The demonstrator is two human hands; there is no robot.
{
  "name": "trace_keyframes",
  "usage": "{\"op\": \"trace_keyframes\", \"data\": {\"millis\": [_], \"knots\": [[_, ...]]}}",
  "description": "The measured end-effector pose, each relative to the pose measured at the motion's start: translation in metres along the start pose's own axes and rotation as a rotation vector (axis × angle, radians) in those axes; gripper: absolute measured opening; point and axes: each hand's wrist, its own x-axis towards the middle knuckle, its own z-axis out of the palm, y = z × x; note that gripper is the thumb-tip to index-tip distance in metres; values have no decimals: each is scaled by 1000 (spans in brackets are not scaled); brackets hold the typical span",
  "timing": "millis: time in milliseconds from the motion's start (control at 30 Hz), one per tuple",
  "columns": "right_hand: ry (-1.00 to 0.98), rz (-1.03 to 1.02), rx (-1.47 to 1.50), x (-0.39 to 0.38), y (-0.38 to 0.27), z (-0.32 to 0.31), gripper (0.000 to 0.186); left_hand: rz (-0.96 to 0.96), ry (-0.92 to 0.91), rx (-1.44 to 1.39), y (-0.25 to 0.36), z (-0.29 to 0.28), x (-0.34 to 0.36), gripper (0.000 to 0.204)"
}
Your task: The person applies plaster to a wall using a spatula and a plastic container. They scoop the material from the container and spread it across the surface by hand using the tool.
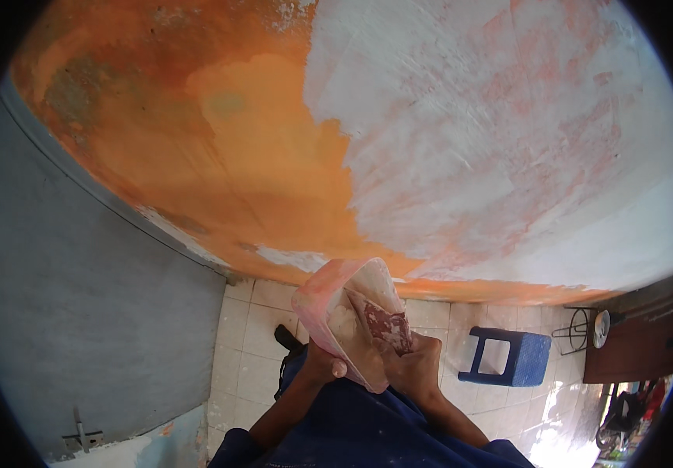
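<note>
My left hand (324, 364) grips the side of a pinkish, paste-smeared plastic tub (324, 290), its thumb bent over the rim. The tub is tilted in front of my body and has pale paste (345, 327) inside. My right hand (417, 368) is closed at the tub's right side around a flat reddish-brown scraper (387, 326) with whitish smears. The scraper's blade reaches into the tub. Ahead stands a wall with bare orange paint (274, 171) on the left and a whitish, streaky coat (445, 148) on the right.
A blue plastic stool (525, 359) lies on its side on the tiled floor (262, 343) to the right. Beyond it are a black wire stand (576, 331) and a brown wooden cabinet (633, 343). A grey door (102, 288) borders the left.
</note>
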Motion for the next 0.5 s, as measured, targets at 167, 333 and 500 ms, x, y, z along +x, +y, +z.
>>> {"op": "trace_keyframes", "data": {"millis": [167, 333, 500], "knots": [[-37, 68, -59, -6, 0, -3, 15, -14, -17, -12, 5, 5, 2, 116], [23, 17, 70, -10, -4, 2, 13, 11, -7, -33, 1, 3, 2, 119], [-15, 82, 66, -16, 2, 3, 15, -9, -41, -16, -2, -5, -1, 122]]}}
